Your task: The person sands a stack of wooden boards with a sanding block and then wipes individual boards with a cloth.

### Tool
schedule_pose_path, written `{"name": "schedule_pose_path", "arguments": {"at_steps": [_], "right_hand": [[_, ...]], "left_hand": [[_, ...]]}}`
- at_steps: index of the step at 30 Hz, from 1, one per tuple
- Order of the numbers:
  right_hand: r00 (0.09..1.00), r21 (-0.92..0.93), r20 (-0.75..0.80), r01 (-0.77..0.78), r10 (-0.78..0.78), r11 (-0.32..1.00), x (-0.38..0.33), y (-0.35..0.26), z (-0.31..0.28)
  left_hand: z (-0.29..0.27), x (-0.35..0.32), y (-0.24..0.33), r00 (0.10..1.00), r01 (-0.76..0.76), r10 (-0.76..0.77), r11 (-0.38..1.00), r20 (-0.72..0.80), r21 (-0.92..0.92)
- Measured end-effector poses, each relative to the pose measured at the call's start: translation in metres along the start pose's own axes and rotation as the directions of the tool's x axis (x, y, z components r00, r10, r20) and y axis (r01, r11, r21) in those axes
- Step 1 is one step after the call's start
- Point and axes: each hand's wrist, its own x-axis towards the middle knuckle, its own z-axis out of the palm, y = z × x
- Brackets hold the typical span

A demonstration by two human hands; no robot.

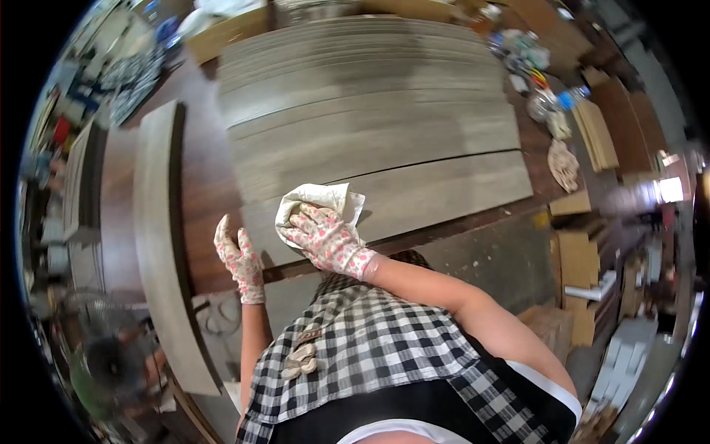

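My right hand [329, 238], in a white glove with a pink-red floral print, presses a folded white cloth [318, 194] onto the nearest grey-brown wooden plank [436, 192]. The cloth bunches around its fingers, near that plank's left end. Gloved the same way, my left hand [240, 255] is just left of that end, above the table edge, fingers apart and holding nothing. Beyond the nearest plank, more planks [355, 140] lie side by side, overlapping toward the far side. Another long plank [159, 222] stretches along the left, its near end past the table edge.
The brown table [205, 163] shows between the planks. At its right are plastic bottles [543, 106], a crumpled beige glove or cloth [563, 166] and cardboard pieces [593, 135]. More boards [83, 177] are stacked at far left. A person in green [100, 374] is at lower left.
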Motion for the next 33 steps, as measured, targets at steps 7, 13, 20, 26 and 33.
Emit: {"name": "schedule_pose_path", "arguments": {"at_steps": [7,13,20,26,33], "right_hand": [[0.732,-0.438,-0.217,-0.664,0.646,0.605,-0.133,0.181,-0.153],[0.591,-0.575,-0.336,-0.746,0.734,0.337,-0.259,0.335,-0.229],[0.330,0.017,-0.446,-0.927,0.832,0.376,-0.272,0.357,-0.227],[-0.035,0.923,-0.378,-0.093,0.925,0.374,-0.245,0.314,-0.250],[-0.141,0.796,-0.287,0.514,0.947,0.318,-0.272,0.251,-0.252]], "left_hand": [[0.014,-0.004,-0.017,0.998,-0.062,0.062,0.968,0.008,0.241],[0.009,0.001,-0.027,0.980,0.189,-0.180,0.975,0.079,-0.116],[-0.011,0.009,-0.001,0.939,-0.314,0.247,0.898,0.239,0.309],[-0.033,0.013,0.005,0.881,0.426,-0.465,0.707,0.083,-0.564],[-0.052,-0.005,0.058,0.745,0.603,-0.508,0.790,0.433,-0.111]]}}
